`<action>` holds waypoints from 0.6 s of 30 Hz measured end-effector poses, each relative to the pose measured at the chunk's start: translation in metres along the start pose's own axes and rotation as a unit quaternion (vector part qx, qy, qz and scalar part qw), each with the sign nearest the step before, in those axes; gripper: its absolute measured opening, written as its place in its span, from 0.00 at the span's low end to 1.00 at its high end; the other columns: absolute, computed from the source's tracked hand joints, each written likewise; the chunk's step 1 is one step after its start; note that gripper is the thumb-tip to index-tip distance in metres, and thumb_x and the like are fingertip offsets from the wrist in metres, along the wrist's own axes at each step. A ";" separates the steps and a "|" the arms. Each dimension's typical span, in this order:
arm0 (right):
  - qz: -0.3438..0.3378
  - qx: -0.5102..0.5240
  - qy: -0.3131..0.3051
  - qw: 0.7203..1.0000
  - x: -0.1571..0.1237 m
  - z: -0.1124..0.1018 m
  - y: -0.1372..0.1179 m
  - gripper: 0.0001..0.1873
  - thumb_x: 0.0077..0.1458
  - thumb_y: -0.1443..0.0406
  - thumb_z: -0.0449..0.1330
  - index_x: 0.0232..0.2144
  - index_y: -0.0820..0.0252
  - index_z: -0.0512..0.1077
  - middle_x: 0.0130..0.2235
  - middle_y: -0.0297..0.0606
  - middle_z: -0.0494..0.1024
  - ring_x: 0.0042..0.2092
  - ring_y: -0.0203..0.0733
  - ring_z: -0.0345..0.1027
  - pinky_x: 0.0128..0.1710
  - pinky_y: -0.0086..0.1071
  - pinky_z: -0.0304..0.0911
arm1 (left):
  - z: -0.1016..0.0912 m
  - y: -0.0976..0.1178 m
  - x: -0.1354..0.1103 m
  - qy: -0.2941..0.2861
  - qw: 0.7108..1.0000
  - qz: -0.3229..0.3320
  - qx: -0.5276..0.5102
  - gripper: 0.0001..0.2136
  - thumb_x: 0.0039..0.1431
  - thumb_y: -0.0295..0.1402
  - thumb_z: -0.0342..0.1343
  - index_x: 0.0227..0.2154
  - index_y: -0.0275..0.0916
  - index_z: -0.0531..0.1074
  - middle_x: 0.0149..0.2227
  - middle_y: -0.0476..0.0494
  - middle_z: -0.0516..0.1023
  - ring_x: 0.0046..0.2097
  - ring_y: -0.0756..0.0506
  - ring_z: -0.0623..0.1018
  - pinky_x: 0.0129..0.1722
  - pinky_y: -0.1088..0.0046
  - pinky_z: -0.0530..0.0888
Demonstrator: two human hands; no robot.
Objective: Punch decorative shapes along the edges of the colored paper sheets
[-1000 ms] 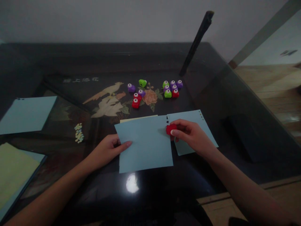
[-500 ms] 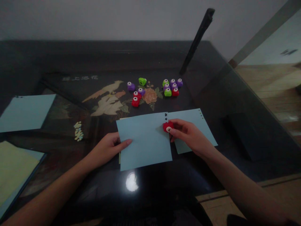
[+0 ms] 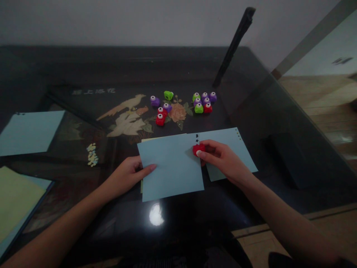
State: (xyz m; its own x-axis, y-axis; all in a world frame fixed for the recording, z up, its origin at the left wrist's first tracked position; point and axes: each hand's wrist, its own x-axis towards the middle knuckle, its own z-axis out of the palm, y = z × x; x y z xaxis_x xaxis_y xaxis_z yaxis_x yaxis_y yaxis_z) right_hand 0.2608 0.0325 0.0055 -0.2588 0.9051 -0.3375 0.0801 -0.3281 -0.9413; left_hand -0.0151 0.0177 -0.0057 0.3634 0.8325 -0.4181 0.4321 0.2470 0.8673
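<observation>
A light blue sheet of paper [image 3: 171, 169] is held over the dark table, with two small shaped holes near its upper right corner. My left hand [image 3: 133, 173] pinches its left edge, thumb on top and fingers hidden underneath. At the right edge, my right hand [image 3: 220, 154] grips a red craft punch [image 3: 198, 150], thumb on the white button. The punch sits on the sheet's edge just below the holes. A second blue sheet [image 3: 240, 150] lies under my right hand, with several small holes at its upper right corner.
Several craft punches [image 3: 205, 101] stand grouped at the back right, and several more [image 3: 160, 119] near the middle. Small paper cutouts [image 3: 92, 155] lie left of my left hand. Another blue sheet [image 3: 33, 132] and yellow paper [image 3: 18, 201] are at far left. A black post [image 3: 234, 46] rises behind.
My right thumb has moved onto the white button of the red craft punch, covering more of it. My left hand and the sheet have hardly moved.
</observation>
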 end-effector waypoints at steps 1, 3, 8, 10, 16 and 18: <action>-0.001 0.002 0.000 1.000 0.000 0.000 0.000 0.12 0.48 0.61 0.65 0.36 0.58 0.72 0.36 0.36 0.78 0.32 0.35 0.70 0.32 0.31 0.68 | 0.000 0.000 0.000 0.000 1.000 0.003 0.001 0.12 0.56 0.42 0.55 0.31 0.38 0.74 0.33 0.45 0.81 0.36 0.42 0.79 0.36 0.67 0.76; -0.003 0.003 0.002 1.000 0.000 0.000 0.000 0.12 0.48 0.61 0.65 0.36 0.58 0.73 0.36 0.37 0.78 0.33 0.36 0.70 0.32 0.32 0.69 | 0.000 0.001 0.000 0.002 1.000 0.006 0.007 0.11 0.56 0.41 0.54 0.32 0.38 0.74 0.33 0.45 0.81 0.35 0.43 0.79 0.36 0.67 0.76; -0.001 0.003 0.000 1.000 0.000 0.000 0.001 0.13 0.48 0.61 0.65 0.38 0.58 0.72 0.38 0.37 0.78 0.35 0.37 0.71 0.33 0.33 0.68 | 0.000 -0.001 0.000 -0.001 1.000 0.005 0.023 0.11 0.57 0.41 0.54 0.32 0.38 0.74 0.32 0.44 0.80 0.35 0.43 0.79 0.35 0.67 0.76; 0.000 -0.003 -0.002 1.000 0.000 -0.001 0.002 0.14 0.47 0.61 0.66 0.38 0.58 0.72 0.38 0.36 0.78 0.35 0.37 0.71 0.35 0.33 0.68 | -0.001 -0.002 0.001 -0.003 1.000 0.005 0.020 0.11 0.57 0.41 0.53 0.33 0.38 0.74 0.33 0.44 0.80 0.35 0.43 0.79 0.35 0.67 0.76; -0.004 0.003 0.015 1.000 0.000 0.000 0.004 0.14 0.44 0.63 0.67 0.36 0.57 0.72 0.36 0.35 0.79 0.33 0.36 0.72 0.36 0.33 0.68 | -0.001 -0.005 0.001 -0.006 0.999 0.019 0.047 0.12 0.58 0.40 0.52 0.33 0.37 0.74 0.33 0.45 0.81 0.36 0.43 0.79 0.36 0.66 0.76; -0.003 0.002 0.019 1.000 0.000 0.001 0.004 0.14 0.45 0.63 0.67 0.36 0.57 0.72 0.36 0.35 0.79 0.33 0.36 0.72 0.35 0.33 0.69 | -0.002 -0.005 0.001 -0.007 0.999 0.022 0.044 0.11 0.58 0.40 0.52 0.33 0.38 0.74 0.33 0.45 0.81 0.35 0.44 0.79 0.35 0.67 0.76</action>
State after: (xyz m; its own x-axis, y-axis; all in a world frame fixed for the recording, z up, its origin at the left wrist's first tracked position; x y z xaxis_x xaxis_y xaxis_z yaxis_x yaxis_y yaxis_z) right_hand 0.2605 0.0313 0.0017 -0.2234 0.9165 -0.3317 0.0745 -0.3233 -0.9434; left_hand -0.0183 0.0177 -0.0098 0.3953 0.8342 -0.3845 0.4862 0.1651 0.8581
